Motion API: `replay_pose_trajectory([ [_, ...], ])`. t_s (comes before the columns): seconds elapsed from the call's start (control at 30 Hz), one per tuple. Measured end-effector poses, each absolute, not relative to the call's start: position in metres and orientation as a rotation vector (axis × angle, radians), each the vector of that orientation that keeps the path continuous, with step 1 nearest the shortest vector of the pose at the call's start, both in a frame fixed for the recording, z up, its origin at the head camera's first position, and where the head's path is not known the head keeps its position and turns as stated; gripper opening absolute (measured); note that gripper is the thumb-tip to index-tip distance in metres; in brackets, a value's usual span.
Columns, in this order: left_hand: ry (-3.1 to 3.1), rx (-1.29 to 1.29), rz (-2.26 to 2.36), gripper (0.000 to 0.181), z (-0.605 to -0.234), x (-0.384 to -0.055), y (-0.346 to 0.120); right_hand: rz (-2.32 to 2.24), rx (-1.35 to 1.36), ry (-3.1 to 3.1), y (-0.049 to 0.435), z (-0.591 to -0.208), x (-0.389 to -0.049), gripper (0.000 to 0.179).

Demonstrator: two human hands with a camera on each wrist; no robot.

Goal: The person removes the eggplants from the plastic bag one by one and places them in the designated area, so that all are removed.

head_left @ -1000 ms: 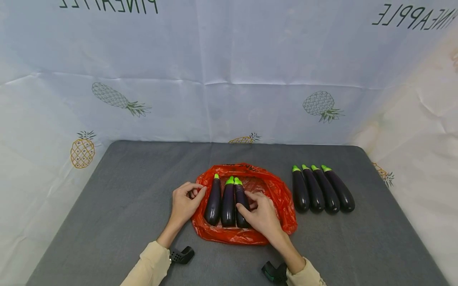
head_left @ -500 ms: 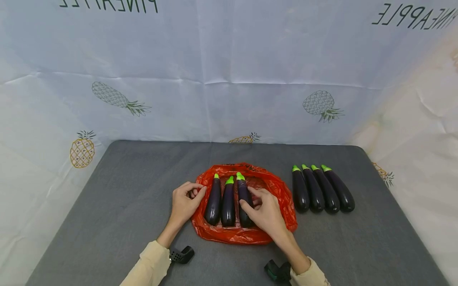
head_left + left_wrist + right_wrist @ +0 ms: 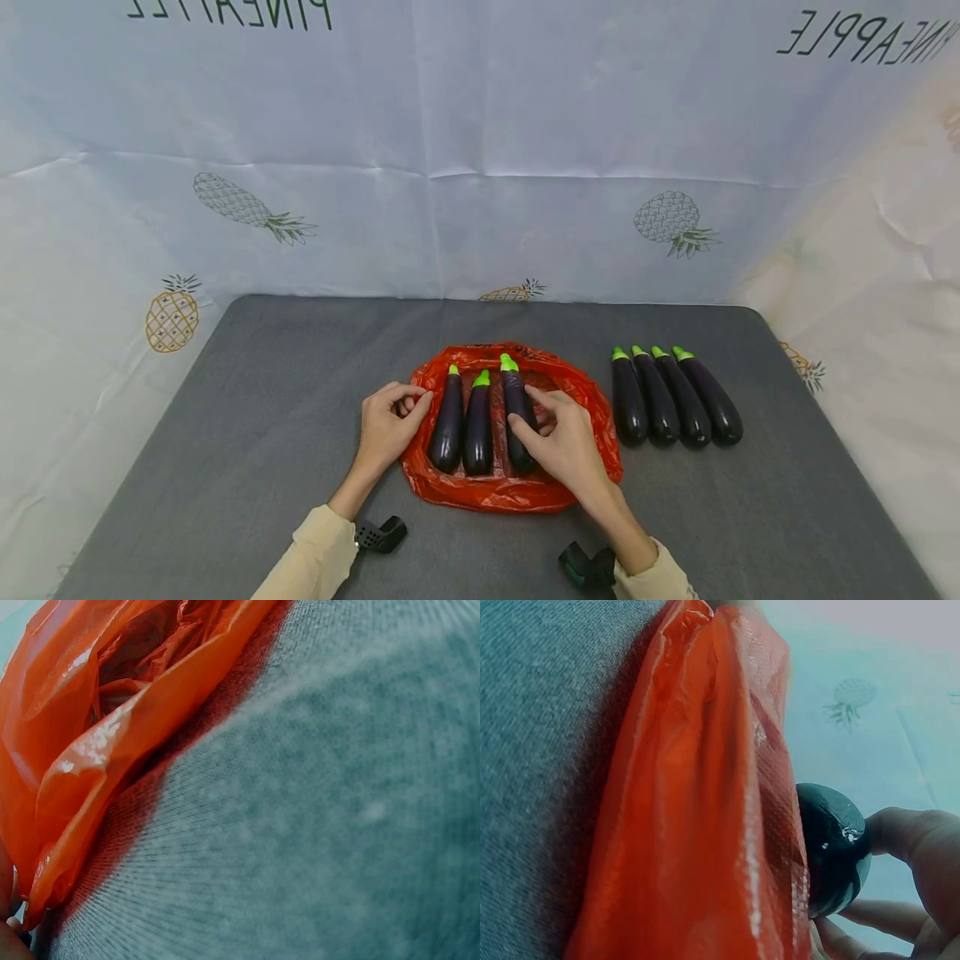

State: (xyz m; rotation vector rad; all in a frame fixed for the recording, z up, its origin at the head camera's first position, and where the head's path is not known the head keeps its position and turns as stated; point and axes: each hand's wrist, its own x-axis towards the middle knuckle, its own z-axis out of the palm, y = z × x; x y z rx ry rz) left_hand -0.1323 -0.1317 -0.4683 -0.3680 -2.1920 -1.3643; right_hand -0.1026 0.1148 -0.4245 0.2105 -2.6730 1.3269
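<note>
A red plastic bag (image 3: 510,498) lies spread on the grey table with its mouth open upward. Two dark purple eggplants with green caps, a left one (image 3: 447,425) and a middle one (image 3: 478,429), lie side by side inside it. My right hand (image 3: 567,446) grips a third eggplant (image 3: 516,408) over the bag's right half, thumb on one side and fingers on the other. In the right wrist view, the rounded end of this eggplant (image 3: 832,847) shows beyond the bag wall (image 3: 682,825). At the bag's left rim (image 3: 97,757), my left hand (image 3: 386,427) pinches the plastic.
Several more eggplants (image 3: 675,400) lie in a slanted row on the table (image 3: 787,500), right of the bag. A white cloth with pineapple prints (image 3: 480,233) hangs behind the table and along both sides.
My right hand has shifted the third eggplant to the right and slightly away from me, opening a gap from the middle one. My left hand has stayed at the rim.
</note>
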Motion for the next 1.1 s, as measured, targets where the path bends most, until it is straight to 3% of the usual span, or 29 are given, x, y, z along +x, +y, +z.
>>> replay_pose_trajectory([
  [1.1,-2.204,-0.362,-1.377,0.005,-0.466,-0.131,-0.131,1.217,0.176,-2.603,0.152,-0.405,-0.115,0.046],
])
